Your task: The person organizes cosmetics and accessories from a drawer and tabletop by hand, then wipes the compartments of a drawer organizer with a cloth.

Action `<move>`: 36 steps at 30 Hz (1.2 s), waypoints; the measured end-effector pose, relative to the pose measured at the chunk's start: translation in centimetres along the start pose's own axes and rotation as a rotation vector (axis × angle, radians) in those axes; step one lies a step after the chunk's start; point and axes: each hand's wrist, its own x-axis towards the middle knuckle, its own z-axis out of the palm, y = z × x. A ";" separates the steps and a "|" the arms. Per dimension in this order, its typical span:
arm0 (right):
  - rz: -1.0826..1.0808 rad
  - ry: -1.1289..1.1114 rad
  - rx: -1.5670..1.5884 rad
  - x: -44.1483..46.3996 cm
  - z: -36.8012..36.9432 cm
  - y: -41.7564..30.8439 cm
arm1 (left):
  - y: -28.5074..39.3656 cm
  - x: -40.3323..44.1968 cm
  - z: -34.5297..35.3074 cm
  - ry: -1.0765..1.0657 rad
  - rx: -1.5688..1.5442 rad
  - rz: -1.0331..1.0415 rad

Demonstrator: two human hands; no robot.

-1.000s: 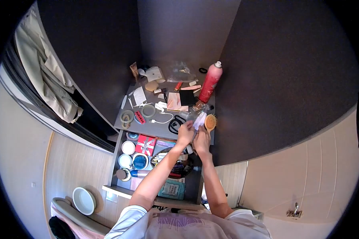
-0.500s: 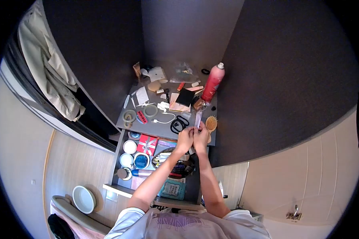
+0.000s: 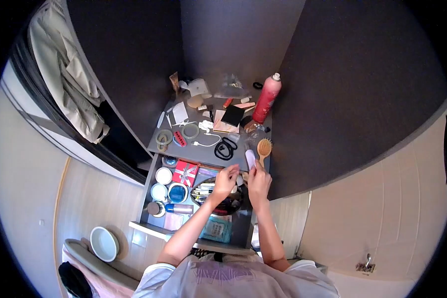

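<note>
My right hand (image 3: 259, 185) is closed on the lower end of a slim pale lilac item (image 3: 250, 158), which points up over the shelf; its exact kind is unclear. To its left, apart from it, my left hand (image 3: 225, 184) hovers over a dark oval basket (image 3: 216, 214) of slim tubes and pens in the open drawer. Its fingers are partly spread, with nothing visible in them. Just right of the lilac item lies a wooden hairbrush (image 3: 264, 148). Black looped bands (image 3: 225, 148) lie on the shelf to the left.
A pink spray can (image 3: 266, 99) stands at the shelf's right side. A black flat case (image 3: 233, 115), a white cable (image 3: 208, 142) and a round grey ring (image 3: 190, 131) lie about. In the drawer (image 3: 151, 229) are jars, a red gift box (image 3: 186, 173) and a teal packet (image 3: 217, 230).
Both hands were together at the lilac item. My left hand has come away to the left and down, while my right hand has drawn slightly toward me, still holding it.
</note>
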 end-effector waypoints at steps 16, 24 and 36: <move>-0.110 -0.347 0.321 -8.3 -3.2 2.2 | 3.7 -8.4 -9.6 -0.243 0.169 -0.019; -0.123 -0.589 0.332 -12.1 -0.1 3.7 | 0.9 -13.3 -13.0 -0.299 0.540 0.087; -0.083 -0.615 0.366 -14.6 4.2 5.5 | -4.0 -15.4 -12.2 -0.333 0.657 0.088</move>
